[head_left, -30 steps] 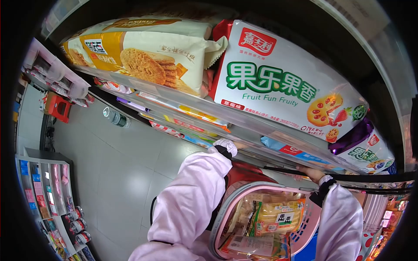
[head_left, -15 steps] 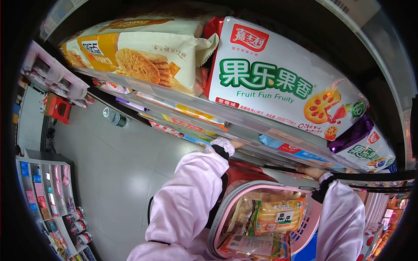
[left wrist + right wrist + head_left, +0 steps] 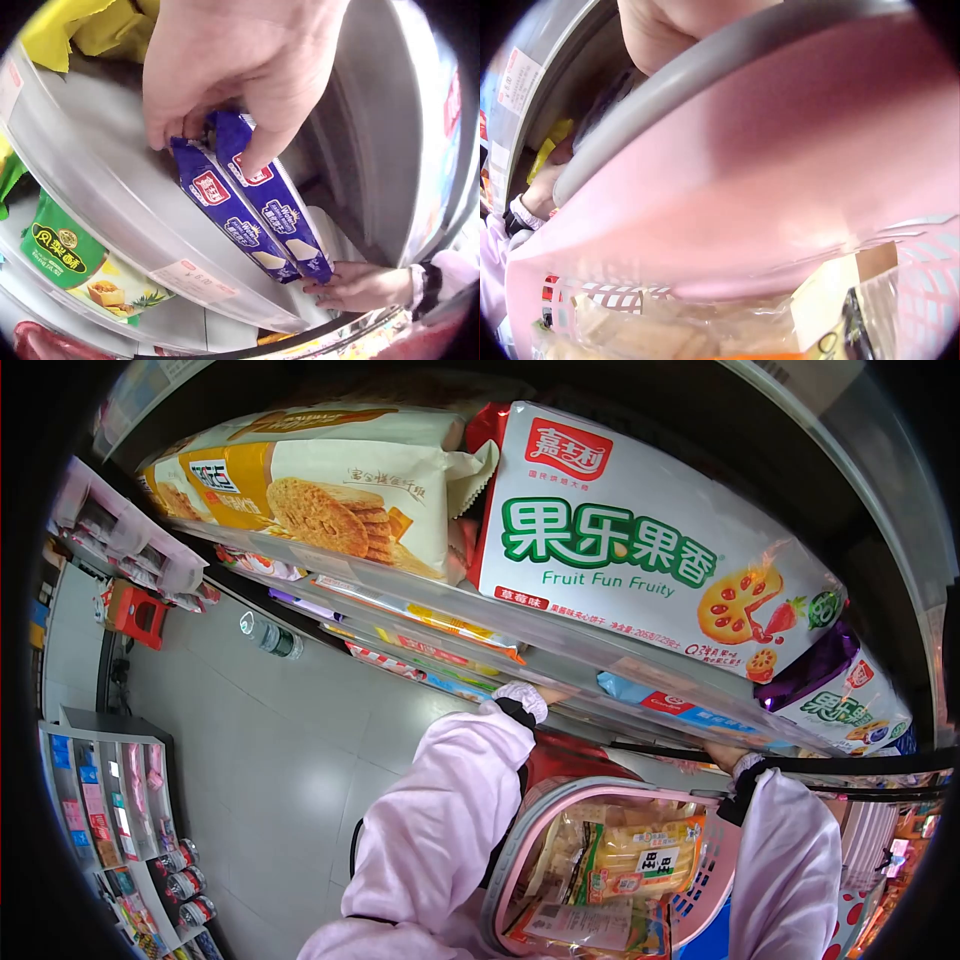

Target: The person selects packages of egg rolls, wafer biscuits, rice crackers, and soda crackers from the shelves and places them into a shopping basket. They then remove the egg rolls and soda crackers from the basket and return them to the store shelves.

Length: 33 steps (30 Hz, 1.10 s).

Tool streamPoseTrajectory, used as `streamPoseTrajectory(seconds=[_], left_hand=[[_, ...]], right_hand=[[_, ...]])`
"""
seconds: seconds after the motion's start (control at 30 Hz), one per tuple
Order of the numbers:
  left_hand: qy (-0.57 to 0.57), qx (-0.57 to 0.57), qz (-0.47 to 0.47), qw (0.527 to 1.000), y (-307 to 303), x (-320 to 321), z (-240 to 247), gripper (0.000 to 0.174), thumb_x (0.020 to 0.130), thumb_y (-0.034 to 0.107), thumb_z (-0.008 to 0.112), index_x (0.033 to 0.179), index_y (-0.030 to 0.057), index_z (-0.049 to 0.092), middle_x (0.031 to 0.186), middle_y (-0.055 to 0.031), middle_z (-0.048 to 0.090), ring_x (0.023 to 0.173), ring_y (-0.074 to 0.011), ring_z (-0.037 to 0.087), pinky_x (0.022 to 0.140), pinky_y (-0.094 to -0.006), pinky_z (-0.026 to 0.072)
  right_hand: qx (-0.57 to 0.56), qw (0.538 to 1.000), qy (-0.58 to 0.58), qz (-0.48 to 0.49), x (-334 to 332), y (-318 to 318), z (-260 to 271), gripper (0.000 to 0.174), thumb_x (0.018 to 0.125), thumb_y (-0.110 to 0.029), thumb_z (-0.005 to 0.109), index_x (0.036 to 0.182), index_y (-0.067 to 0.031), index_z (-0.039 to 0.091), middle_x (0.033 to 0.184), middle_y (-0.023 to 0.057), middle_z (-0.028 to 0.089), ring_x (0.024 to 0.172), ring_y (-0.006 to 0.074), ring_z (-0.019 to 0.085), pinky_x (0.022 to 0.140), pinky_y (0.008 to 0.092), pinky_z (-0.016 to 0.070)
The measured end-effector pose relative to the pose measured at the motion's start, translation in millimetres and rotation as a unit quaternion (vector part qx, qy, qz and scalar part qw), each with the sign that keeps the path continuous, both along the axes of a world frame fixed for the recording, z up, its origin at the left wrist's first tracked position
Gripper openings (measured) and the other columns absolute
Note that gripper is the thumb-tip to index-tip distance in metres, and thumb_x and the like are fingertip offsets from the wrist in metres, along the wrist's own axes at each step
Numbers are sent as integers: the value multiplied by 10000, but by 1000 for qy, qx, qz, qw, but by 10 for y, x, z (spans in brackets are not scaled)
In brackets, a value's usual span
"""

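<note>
Two blue wafer packs (image 3: 288,217) lie side by side over a lower shelf in the left wrist view. My left hand (image 3: 240,60) grips their near ends, thumb along the right pack and fingers curled round the left side. At the far ends, my right hand (image 3: 364,286) holds the packs' corners between thumb and fingers. In the head view, the shelf edge hides most of both hands. The right wrist view shows part of my right hand behind the grey rim of a pink basket (image 3: 727,172).
In the head view the basket holds several clear snack bags (image 3: 640,860). Large biscuit packs (image 3: 610,540) fill the upper shelf close ahead. A green pineapple-cake bag (image 3: 67,247) sits on a shelf below. A large water bottle (image 3: 270,635) stands on the floor at left.
The head view has shifted slightly. Both hands stay at the lower shelf, and the right hand shows a little more above the basket.
</note>
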<state>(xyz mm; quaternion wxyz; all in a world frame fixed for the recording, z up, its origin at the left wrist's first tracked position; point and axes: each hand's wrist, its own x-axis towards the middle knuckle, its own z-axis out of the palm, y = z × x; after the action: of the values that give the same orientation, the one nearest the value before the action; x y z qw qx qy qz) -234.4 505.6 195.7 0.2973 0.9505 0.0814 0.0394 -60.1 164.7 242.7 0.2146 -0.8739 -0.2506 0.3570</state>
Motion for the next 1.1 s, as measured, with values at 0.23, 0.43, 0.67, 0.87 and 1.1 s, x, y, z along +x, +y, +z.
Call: streamPoseTrajectory(seconds=[0.23, 0.43, 0.67, 0.87, 1.1], left_hand=[[-15, -71, 10, 997, -109, -132, 147, 329, 763, 237, 579, 1029, 45, 564, 1069, -160, 560, 964, -353, 525, 848, -352, 412], [-6, -283, 71, 957, -248, -863, 440, 650, 752, 135, 615, 1283, -35, 283, 1285, -242, 366, 1186, -339, 382, 957, -337, 345], [44, -351, 196, 915, -746, -2407, 1282, 530, 801, 115, 580, 1272, 31, 353, 1269, -153, 417, 1167, -239, 424, 918, -349, 389], [51, -403, 215, 888, -1459, -3403, 2104, 385, 830, 68, 537, 1185, -23, 419, 1117, -128, 536, 1025, -201, 531, 853, -284, 434], [164, -398, 10, 903, -2106, -3234, 2900, 418, 849, 141, 543, 1212, -14, 407, 1121, -132, 544, 983, -181, 546, 827, -282, 445]], right_hand=[[-61, 983, -107, 139, -35, 24, 168, 398, 856, -384, 479, 1100, -75, 542, 1102, 158, 548, 1041, 249, 499, 875, 336, 380], [-120, 987, 57, 88, -229, -31, 318, 658, 835, -505, 464, 1189, 48, 433, 1185, 254, 469, 1139, 325, 428, 949, 341, 334], [-110, 977, 54, 177, -561, -63, 1354, 676, 821, -473, 483, 1175, 100, 423, 1193, 281, 454, 1127, 360, 440, 950, 358, 342], [213, 970, 5, 120, -1510, -359, 2659, 421, 819, -250, 540, 1110, 52, 499, 1087, 209, 549, 1006, 277, 539, 869, 331, 418], [348, 925, 106, 107, -3123, -1133, 2982, 373, 895, -268, 471, 1166, -12, 482, 1021, 132, 580, 945, 211, 555, 832, 302, 426]])
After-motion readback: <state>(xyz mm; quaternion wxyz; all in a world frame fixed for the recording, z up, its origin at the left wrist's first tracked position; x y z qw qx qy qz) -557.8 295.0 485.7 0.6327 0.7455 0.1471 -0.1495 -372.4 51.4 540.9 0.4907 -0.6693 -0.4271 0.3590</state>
